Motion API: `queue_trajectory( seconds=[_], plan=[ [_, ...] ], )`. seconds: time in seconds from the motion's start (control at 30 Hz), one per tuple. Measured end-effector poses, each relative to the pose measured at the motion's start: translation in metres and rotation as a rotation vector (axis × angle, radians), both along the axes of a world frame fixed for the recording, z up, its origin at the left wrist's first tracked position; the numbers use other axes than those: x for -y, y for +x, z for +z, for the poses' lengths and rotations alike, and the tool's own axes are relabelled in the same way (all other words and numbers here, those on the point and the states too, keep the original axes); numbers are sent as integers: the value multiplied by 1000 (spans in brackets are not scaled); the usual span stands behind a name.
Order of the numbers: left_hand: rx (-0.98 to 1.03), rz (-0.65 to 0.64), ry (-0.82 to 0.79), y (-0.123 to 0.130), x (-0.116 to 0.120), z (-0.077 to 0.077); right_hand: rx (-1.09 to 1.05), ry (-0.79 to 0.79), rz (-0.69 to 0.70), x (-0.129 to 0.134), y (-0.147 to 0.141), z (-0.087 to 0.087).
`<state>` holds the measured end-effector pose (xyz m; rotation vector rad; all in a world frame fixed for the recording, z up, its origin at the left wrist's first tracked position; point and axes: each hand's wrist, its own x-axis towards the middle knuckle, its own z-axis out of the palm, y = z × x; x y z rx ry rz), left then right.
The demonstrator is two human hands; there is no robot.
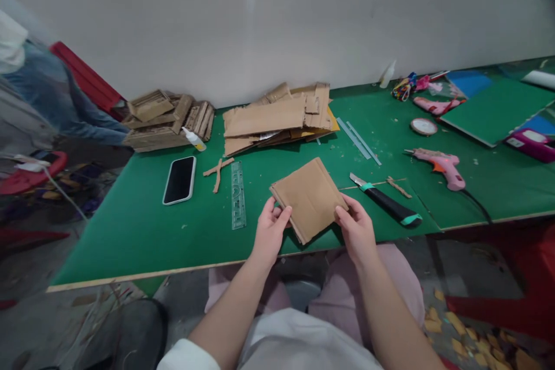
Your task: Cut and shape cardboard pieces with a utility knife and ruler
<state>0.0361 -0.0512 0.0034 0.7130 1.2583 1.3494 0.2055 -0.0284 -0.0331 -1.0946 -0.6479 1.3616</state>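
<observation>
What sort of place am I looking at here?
Probably a craft workshop or making area: a green-topped table bears a pink glue gun, a utility knife and a pile of cut cardboard.

Plain grey wall [173,23] — green tabletop [125,231] before it, littered grey floor [184,298] below

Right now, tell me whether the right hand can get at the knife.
Probably yes: the knife lies uncovered on the table beside the right hand, with nothing between them. That hand would likely have to let go of the cardboard first.
</observation>
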Motion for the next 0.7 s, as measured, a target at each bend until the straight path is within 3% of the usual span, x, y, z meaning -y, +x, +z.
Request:
queue_trajectory(
  seconds=[0.23, 0.5, 0.7],
  plan=[
    [-79, 78, 81, -4, 1, -3, 59, -11, 31, -1, 3, -8],
    [-132, 156, 84, -11, -2, -4, -260, -31, -99, -6, 9, 4],
    [-33, 208, 18, -21, -8, -8, -399, -107, -195, -11, 16, -3]
  ],
)
